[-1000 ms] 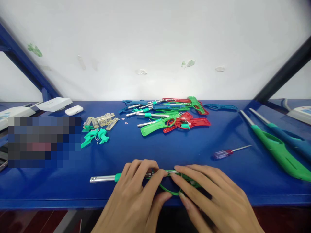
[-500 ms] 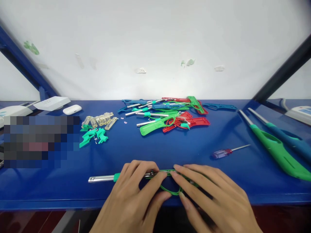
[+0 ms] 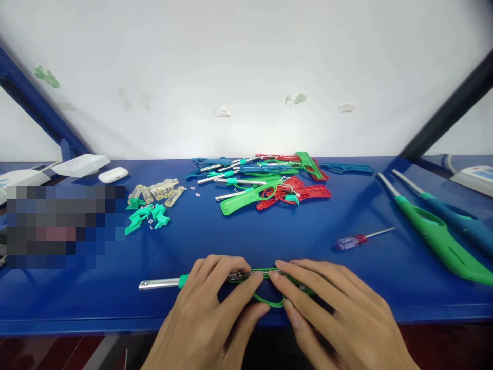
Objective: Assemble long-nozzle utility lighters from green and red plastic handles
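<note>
head cam: l hand (image 3: 210, 306) & r hand (image 3: 337, 308) gripping grn lighter (image 3: 270, 303), tube (image 3: 158, 283) ptg left.

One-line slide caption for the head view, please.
Left hand and right hand hold a green lighter casing with metal tube on a blue table, screwdriver lying beyond.

Two bare hands are seen, the left hand (image 3: 208, 306) and the right hand (image 3: 341, 306). Both are formed with long, slender fingers and smooth backs, gently ridged at the knuckles. Near the wrists, both are cut off by the view's lower edge.
</note>
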`<state>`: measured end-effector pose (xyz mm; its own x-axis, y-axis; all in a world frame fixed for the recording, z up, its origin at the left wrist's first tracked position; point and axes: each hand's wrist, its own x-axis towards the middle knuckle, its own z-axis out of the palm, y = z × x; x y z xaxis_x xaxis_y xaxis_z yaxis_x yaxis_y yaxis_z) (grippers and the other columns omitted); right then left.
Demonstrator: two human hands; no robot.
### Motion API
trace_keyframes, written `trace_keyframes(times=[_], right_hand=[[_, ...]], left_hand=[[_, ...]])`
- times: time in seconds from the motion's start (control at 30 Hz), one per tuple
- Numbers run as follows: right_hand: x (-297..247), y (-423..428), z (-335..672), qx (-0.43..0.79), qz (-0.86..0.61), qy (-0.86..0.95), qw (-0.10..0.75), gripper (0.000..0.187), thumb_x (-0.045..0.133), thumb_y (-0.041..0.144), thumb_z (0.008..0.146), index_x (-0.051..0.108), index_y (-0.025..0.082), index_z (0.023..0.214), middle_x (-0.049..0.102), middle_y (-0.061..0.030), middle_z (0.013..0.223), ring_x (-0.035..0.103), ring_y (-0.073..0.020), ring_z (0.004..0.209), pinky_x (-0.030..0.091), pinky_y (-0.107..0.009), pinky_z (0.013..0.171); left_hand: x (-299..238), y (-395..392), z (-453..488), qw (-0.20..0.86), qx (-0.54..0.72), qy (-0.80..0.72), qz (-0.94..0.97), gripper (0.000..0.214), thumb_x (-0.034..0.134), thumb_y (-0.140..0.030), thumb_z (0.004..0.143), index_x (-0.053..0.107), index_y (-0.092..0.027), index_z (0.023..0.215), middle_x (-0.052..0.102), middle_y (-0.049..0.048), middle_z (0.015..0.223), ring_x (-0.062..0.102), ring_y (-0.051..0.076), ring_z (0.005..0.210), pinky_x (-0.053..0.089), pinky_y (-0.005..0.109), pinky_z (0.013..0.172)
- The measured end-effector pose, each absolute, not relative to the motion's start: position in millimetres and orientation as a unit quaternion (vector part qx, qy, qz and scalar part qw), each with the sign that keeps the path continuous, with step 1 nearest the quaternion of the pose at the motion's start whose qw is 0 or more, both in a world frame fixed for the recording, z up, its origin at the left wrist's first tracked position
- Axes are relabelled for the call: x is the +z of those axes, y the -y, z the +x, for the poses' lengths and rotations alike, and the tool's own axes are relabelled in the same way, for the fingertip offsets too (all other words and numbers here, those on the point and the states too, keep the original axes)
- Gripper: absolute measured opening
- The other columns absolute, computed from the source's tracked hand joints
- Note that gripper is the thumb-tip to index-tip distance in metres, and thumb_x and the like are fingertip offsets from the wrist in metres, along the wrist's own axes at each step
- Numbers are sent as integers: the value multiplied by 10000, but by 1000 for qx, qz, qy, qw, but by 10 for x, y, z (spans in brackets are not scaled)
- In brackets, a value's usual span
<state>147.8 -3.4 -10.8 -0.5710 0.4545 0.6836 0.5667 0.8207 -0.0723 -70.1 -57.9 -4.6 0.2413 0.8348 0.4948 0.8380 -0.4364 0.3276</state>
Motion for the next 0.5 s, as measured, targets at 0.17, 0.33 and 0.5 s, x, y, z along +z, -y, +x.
trace_keyframes(times=[0.17,0.33,0.5], right_hand=[[-102,23,1467,-86,-286,879,371,265,566,204,988,795,242,1115,817,37,1135,781,-171,964,586,-298,857],[-116,-81,1477,-134,-259,881,373,230,580,317,1025,782,261,1121,823,48,1114,793,-151,941,587,-262,920],[-249,-143,1568,-158,-241,866,408,286,553,270,1014,726,248,1241,791,-3,1215,764,-183,1059,553,-290,1029]], left_hand=[[-45,538,-720,36,-320,520,-791,227,528,-192,1030,679,-273,1180,692,49,1067,658,226,918,589,397,811],[-84,453,-798,77,-317,476,-816,180,578,-242,1038,707,-245,1163,729,50,1043,687,196,896,603,305,765],[-80,413,-845,113,-315,482,-809,198,557,-245,1049,721,-236,1159,762,47,1027,722,213,880,607,331,778]])
